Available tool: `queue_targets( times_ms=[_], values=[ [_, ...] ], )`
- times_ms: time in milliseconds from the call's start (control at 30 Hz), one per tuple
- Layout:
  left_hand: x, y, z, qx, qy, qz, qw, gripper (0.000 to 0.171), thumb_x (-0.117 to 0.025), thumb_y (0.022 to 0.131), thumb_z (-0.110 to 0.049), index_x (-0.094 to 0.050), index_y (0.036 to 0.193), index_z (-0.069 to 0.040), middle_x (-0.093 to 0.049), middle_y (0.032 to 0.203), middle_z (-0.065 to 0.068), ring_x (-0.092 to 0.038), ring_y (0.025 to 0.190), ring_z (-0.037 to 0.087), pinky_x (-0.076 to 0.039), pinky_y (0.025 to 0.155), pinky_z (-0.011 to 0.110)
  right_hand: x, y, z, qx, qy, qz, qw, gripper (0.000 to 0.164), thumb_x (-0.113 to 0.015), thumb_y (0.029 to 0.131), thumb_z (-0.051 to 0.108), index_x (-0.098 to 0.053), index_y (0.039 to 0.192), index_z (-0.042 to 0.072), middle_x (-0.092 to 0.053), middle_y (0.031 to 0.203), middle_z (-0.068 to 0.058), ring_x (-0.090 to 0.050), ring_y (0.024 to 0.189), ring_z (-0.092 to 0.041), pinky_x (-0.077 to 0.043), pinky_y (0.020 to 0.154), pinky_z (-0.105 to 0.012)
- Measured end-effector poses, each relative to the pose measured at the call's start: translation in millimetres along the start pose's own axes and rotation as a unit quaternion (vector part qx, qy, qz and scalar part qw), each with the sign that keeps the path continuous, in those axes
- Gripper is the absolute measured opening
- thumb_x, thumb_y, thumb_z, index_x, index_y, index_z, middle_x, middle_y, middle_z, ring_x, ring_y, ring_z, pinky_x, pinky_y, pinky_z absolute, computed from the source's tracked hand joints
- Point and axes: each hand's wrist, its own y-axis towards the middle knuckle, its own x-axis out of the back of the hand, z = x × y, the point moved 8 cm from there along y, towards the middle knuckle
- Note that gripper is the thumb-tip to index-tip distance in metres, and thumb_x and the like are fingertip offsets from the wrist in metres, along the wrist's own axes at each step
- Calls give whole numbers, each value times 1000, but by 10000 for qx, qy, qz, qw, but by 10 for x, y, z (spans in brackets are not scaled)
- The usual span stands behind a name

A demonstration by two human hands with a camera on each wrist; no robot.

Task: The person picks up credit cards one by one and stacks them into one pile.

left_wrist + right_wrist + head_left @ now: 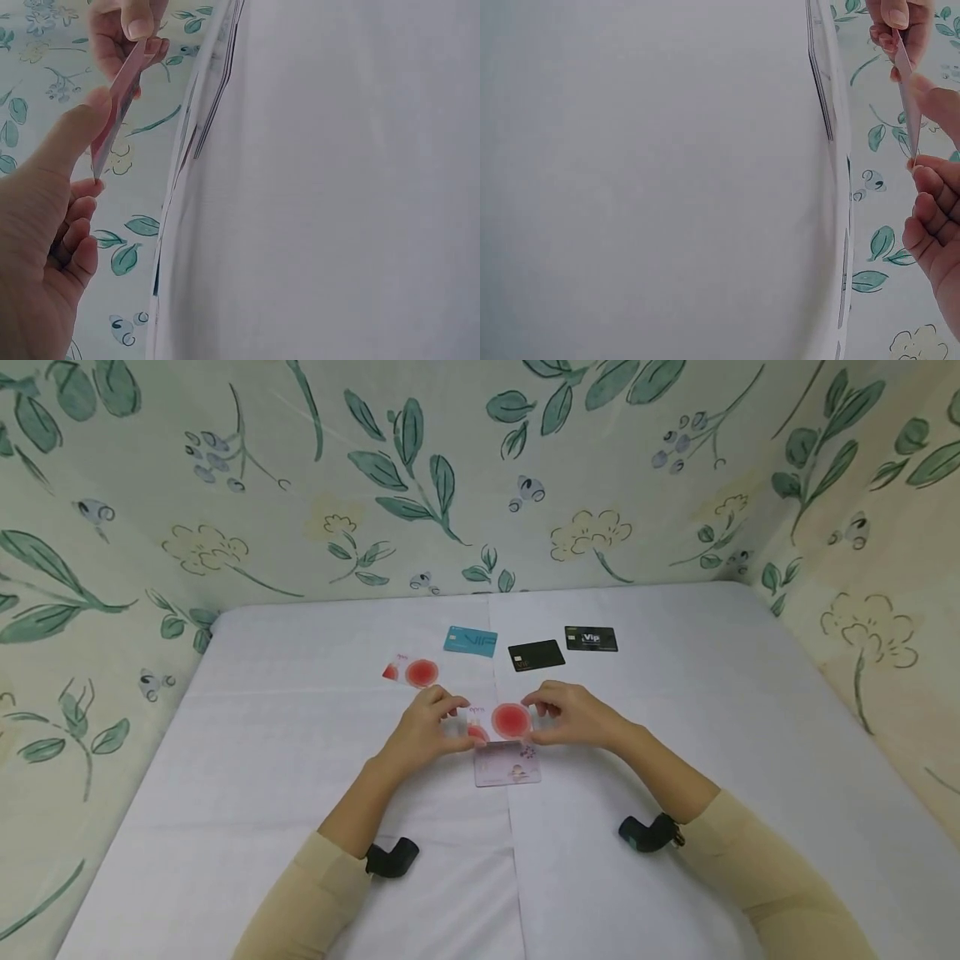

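A white card with red circles point(512, 721) is held up between both hands, clear of the table in the wrist views. My left hand point(423, 731) pinches its left end between thumb and fingers. At the opposite end, my right hand point(576, 716) pinches it the same way. Seen nearly edge-on, the card point(118, 112) slants between the two hands in the left wrist view. Just below it in the head view, a pale pink-purple card point(498, 768) lies on the table, its upper edge overlapped by the held card.
Beyond the hands lie a second red-circled card point(420, 673), a blue VIP card point(470, 642), a black card point(536, 656) and another black Vip card point(591, 639). They rest on a white cloth-covered table point(300, 760). Leaf-patterned fabric point(450, 443) rises behind and at the sides.
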Motion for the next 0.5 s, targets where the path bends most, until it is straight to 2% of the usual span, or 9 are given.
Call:
queue_targets(
  times_ms=[233, 500],
  values=[
    [13, -67, -94, 195, -41, 15, 9998, 50, -85, 68, -32, -67, 109, -11, -52, 92, 1, -49, 91, 15, -50, 73, 26, 34, -118, 90, 121, 52, -93, 9999, 40, -80, 73, 20, -67, 109, 8, -58, 84, -3, -53, 78, -18, -51, 67, -30],
    [33, -142, -198, 45, -216, -136, 9997, 51, -86, 66, -32, -68, 108, -8, -53, 90, 2, -49, 88, 15, -47, 71, 26, 80, -233, 208, 319, 31, -211, 9993, 40, -80, 73, 21, -67, 108, 8, -58, 84, -6, -56, 79, -22, -52, 67, -34]
  ],
)
